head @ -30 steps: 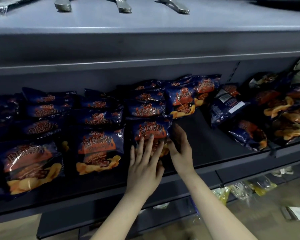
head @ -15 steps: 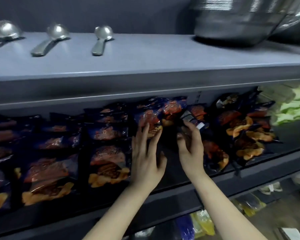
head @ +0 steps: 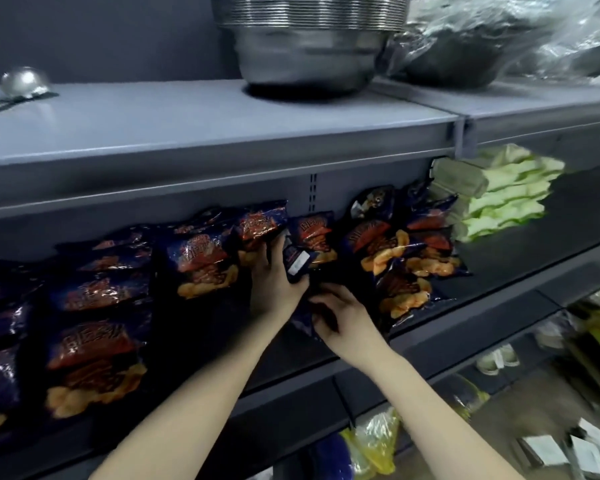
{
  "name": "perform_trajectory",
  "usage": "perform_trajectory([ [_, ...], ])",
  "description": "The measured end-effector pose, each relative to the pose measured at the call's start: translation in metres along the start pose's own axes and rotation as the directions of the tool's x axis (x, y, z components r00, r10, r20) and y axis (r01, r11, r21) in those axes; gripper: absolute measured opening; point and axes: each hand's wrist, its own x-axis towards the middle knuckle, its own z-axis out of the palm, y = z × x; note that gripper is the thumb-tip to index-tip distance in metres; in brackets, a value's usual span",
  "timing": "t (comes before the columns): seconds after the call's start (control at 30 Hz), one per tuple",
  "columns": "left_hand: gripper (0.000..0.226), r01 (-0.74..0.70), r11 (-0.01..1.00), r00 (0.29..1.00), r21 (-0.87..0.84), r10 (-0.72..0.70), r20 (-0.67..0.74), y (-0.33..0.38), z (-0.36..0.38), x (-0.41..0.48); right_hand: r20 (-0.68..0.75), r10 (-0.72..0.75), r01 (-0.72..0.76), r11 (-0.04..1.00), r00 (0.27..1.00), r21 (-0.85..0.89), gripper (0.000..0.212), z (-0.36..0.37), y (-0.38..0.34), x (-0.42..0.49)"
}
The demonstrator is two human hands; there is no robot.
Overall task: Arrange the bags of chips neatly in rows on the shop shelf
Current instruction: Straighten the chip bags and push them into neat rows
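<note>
Head cam feed, here's what I've got. The biggest thing is the grey shop shelf [head: 465,327] running across the middle of the frame. An upper shelf [head: 222,133] sits above it, carrying a stack of steel bowls [head: 309,46] at top centre.

On the left half the bags of chips [head: 97,344] lie in rows, flat and face up. Right of centre there's a messy heap of bags [head: 395,258] overlapping each other, with pale green packs [head: 506,202] stacked just beside it, further right.

Both hands are in the gap between the rows and the heap. The left grip [head: 272,285] is wrapped round a white-label bag [head: 298,263], back side out, held up near the rear of the shelf. The right grip [head: 347,327] is just below it, fingers curled over the edge of a dark blue bag [head: 303,323]. It's dim there, so I can't make out that bag's print.

A ladle [head: 23,81] sits at upper left.
</note>
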Motion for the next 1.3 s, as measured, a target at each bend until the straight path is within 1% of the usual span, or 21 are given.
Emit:
perform_trajectory([
  [0.07, 0.087, 0.026, 0.998, 1.000, 0.059, -0.026, -0.002, -0.004, 0.005, 0.005, 0.002, -0.014, 0.014, 1.000, 1.000, -0.014, 0.043, 0.003, 0.002, 0.000],
  [0.13, 0.085, 0.052, 0.995, 0.999, 0.089, -0.052, -0.004, -0.006, 0.007, 0.007, -0.007, -0.038, 0.037, 0.999, 0.999, -0.015, 0.041, 0.004, 0.005, 0.002],
  [0.27, 0.065, 0.149, 0.987, 0.987, 0.067, -0.144, -0.067, -0.006, 0.001, 0.010, 0.019, -0.028, 0.028, 1.000, 0.999, -0.012, 0.037, 0.004, 0.007, 0.011],
  [0.37, 0.059, 0.191, 0.981, 0.972, -0.028, -0.193, -0.136, -0.010, -0.014, 0.013, 0.042, -0.052, 0.055, 0.996, 0.998, -0.071, 0.037, 0.011, 0.007, 0.015],
  [0.47, 0.056, 0.197, 0.962, 0.950, -0.187, -0.234, -0.205, -0.007, -0.040, 0.005, 0.024, -0.085, 0.087, 0.993, 0.996, -0.085, 0.035, 0.015, 0.005, 0.019],
  [0.53, 0.052, 0.191, 0.939, 0.932, -0.286, -0.265, -0.249, 0.000, -0.064, -0.005, 0.015, -0.057, 0.058, 0.998, 0.998, -0.037, 0.035, 0.013, 0.002, 0.024],
  [0.6, 0.047, 0.178, 0.917, 0.917, -0.358, -0.286, -0.277, 0.006, -0.090, -0.014, -0.049, -0.052, 0.054, 0.998, 0.997, 0.037, 0.034, 0.008, -0.003, 0.029],
  [0.7, 0.036, 0.214, 0.825, 0.907, -0.523, -0.367, -0.207, 0.007, -0.126, -0.033, -0.151, -0.032, 0.067, 0.970, 0.988, 0.235, 0.033, -0.001, -0.020, 0.040],
  [0.73, 0.032, 0.256, 0.761, 0.902, -0.596, -0.410, -0.137, 0.007, -0.135, -0.041, -0.129, 0.011, 0.034, 0.941, 0.992, 0.337, 0.034, -0.004, -0.029, 0.043],
  [0.77, 0.030, 0.295, 0.692, 0.895, -0.659, -0.442, -0.062, 0.007, -0.143, -0.048, -0.054, 0.072, -0.038, 0.881, 0.996, 0.471, 0.034, -0.006, -0.041, 0.046],
  [0.8, 0.027, 0.326, 0.625, 0.885, -0.709, -0.466, -0.004, 0.007, -0.148, -0.054, 0.075, 0.116, -0.137, 0.763, 0.990, 0.632, 0.035, -0.008, -0.054, 0.048],
  [0.83, 0.024, 0.348, 0.562, 0.870, -0.751, -0.492, 0.035, 0.007, -0.151, -0.060, 0.224, 0.107, -0.244, 0.578, 0.969, 0.778, 0.038, -0.008, -0.066, 0.049],
  [0.87, 0.022, 0.364, 0.503, 0.852, -0.784, -0.519, 0.062, 0.007, -0.151, -0.065, 0.367, 0.055, -0.359, 0.383, 0.928, 0.851, 0.042, -0.007, -0.077, 0.049],
  [0.9, 0.021, 0.375, 0.454, 0.833, -0.808, -0.548, 0.079, 0.005, -0.150, -0.070, 0.462, -0.023, -0.443, 0.239, 0.887, 0.864, 0.046, -0.005, -0.086, 0.049],
  [0.93, 0.021, 0.386, 0.409, 0.818, -0.827, -0.566, 0.102, 0.006, -0.149, -0.075, 0.510, -0.102, -0.491, 0.168, 0.854, 0.855, 0.046, -0.003, -0.094, 0.047],
  [1.0, 0.019, 0.391, 0.344, 0.808, -0.854, -0.573, 0.139, 0.001, -0.147, -0.084, 0.519, -0.187, -0.509, 0.105, 0.834, 0.855, 0.032, 0.002, -0.105, 0.044],
  [1.1, 0.026, 0.364, 0.268, 0.830, -0.892, -0.528, 0.181, -0.010, -0.149, -0.096, 0.475, -0.154, -0.471, 0.064, 0.866, 0.880, 0.019, 0.012, -0.106, 0.045],
  [1.17, 0.032, 0.360, 0.244, 0.850, -0.901, -0.483, 0.209, -0.012, -0.150, -0.100, 0.445, -0.126, -0.437, 0.089, 0.887, 0.895, 0.021, 0.017, -0.103, 0.046],
  [1.23, 0.037, 0.339, 0.269, 0.867, -0.901, -0.462, 0.188, -0.016, -0.148, -0.100, 0.432, -0.077, -0.421, 0.127, 0.899, 0.898, 0.024, 0.020, -0.098, 0.049],
  [1.27, 0.042, 0.319, 0.294, 0.870, -0.901, -0.467, 0.155, -0.017, -0.150, -0.100, 0.421, -0.049, -0.408, 0.170, 0.906, 0.897, 0.027, 0.020, -0.097, 0.050],
  [1.3, 0.047, 0.294, 0.341, 0.872, -0.893, -0.477, 0.105, -0.019, -0.153, -0.099, 0.398, -0.022, -0.380, 0.253, 0.917, 0.890, 0.031, 0.018, -0.093, 0.053],
])
